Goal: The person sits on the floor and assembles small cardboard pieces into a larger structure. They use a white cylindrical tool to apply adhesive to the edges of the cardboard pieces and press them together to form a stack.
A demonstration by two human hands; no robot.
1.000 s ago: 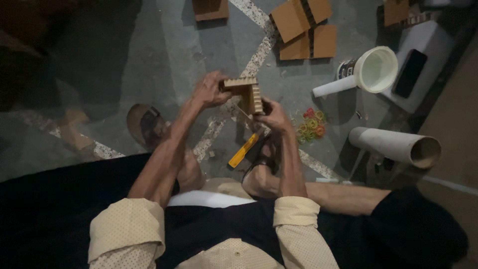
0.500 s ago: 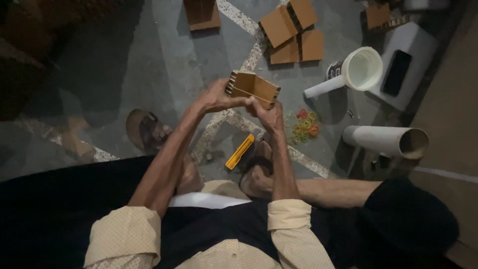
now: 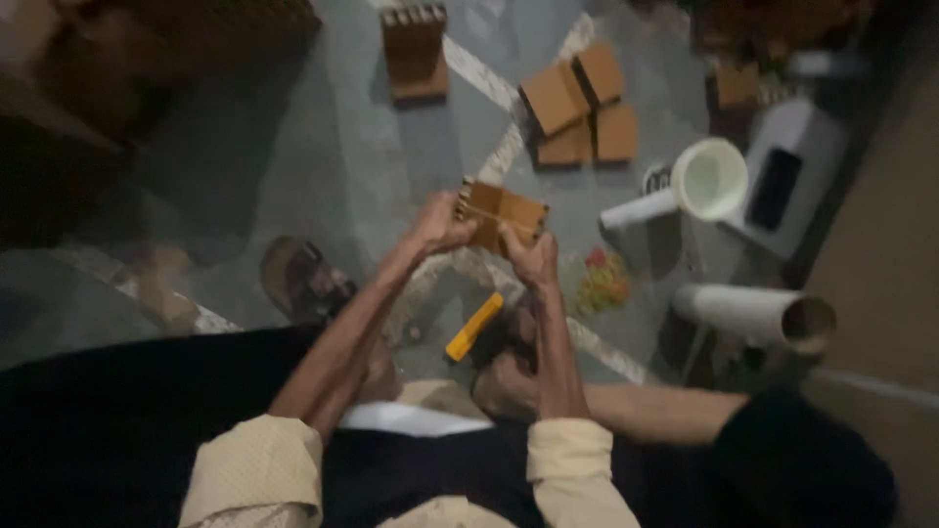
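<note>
My view is blurred and dim, so fine detail is lost: I cannot make out the finger positions exactly, nor what the small slotted edge on the wooden box is made of. The upper left of the frame is dark and I cannot tell what lies there. My own dark clothing fills the bottom edge and hides the floor beneath me.

I see my left hand curled around the left end of the wooden box, fingers closed on it, thumb side toward me. My right hand grips the box's lower right edge, fingers folded against the wood. The box is held up in the air between both hands, tilted, above the grey floor.

Just below my right hand a yellow tool lies on the floor, and beside it a bare foot. Left of my left forearm sits a sandal. Beyond the hands, further away, is another wooden box and a cluster of flat wooden pieces. To the right of my right hand stand a white funnel, a cardboard tube and a small reddish-green cluster too blurred to name.
</note>
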